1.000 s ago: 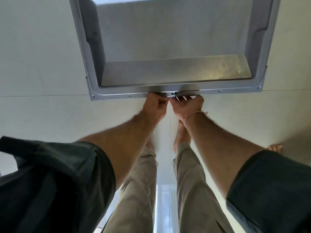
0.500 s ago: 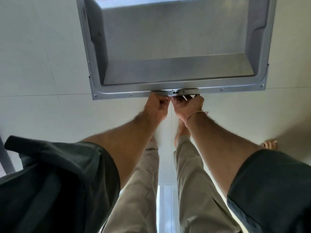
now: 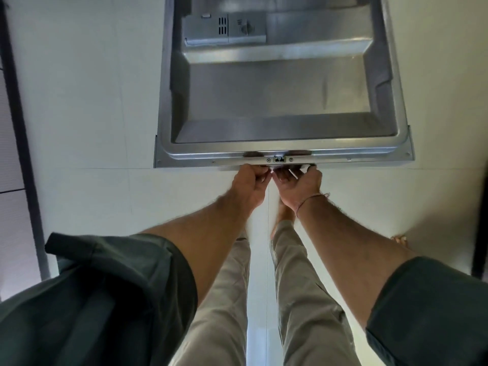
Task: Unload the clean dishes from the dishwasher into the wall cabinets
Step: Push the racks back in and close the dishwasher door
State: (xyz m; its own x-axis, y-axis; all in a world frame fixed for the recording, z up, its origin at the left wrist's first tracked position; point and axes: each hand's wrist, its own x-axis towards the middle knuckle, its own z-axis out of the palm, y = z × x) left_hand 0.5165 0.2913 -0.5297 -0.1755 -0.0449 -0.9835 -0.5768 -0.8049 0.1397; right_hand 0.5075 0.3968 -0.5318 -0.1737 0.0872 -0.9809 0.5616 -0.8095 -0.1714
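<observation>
The stainless steel dishwasher door (image 3: 280, 101) lies folded down in front of me, its inner side facing up. A grey detergent dispenser (image 3: 224, 30) shows near its far end. My left hand (image 3: 249, 186) grips the door's near edge just left of the latch (image 3: 279, 159), fingers curled under. Just right of the latch, my right hand (image 3: 299, 186) holds the same edge, palm up, with its fingers tucked beneath the rim. No dishes or racks are in view.
A pale tiled floor (image 3: 92, 114) surrounds the door. My bare feet and beige trousers (image 3: 303, 286) are below the hands. A dark vertical frame (image 3: 23, 128) runs along the left edge. Another bare foot (image 3: 400, 240) shows at the right.
The door has swung further down toward me, so the detergent dispenser has come into view. Both hands keep their hold on the near edge by the latch.
</observation>
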